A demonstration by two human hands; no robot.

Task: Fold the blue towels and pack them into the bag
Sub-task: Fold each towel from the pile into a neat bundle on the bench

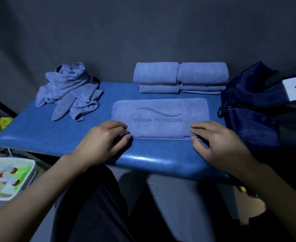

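While both my hands, left (104, 140) and right (219, 140), pinch the near corners of the half-folded towel (161, 116), I judge midway: folded stacks (180, 77) behind it, crumpled heap (70, 91) left of it, bag (259, 105) right, unpacked.

Both bare forearms reach forward, palms down. The left hand (103, 137) and right hand (215, 138) sit level and apart, fingers curled, fingertips pinching inward toward each other.

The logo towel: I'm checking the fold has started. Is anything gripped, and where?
Yes. The left hand and right hand each pinch a near corner of the logo towel.
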